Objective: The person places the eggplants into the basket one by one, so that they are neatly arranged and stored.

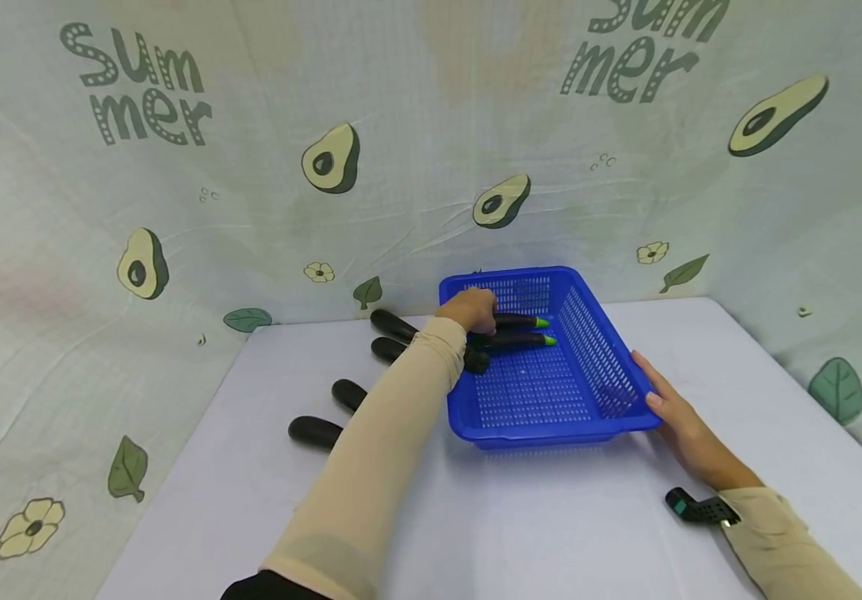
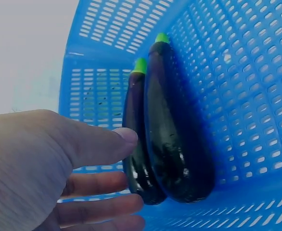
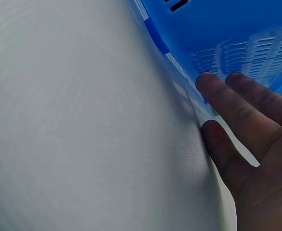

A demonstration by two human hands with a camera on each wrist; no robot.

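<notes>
My left hand reaches over the far left part of a blue plastic basket. Inside lie two dark purple eggplants with green stem ends, a slim eggplant and a thicker eggplant side by side. In the left wrist view, the left thumb extends to the slim eggplant, its tip overlapping it, with the other fingers loosely extended beneath. My right hand is at the basket's near right corner, thumb at the rim. Straight right fingers show close to the basket's outer wall in the right wrist view.
Several more eggplants lie on the white table left of the basket, including a far eggplant and a near eggplant, partly hidden by my left sleeve. A printed cloth hangs behind the table.
</notes>
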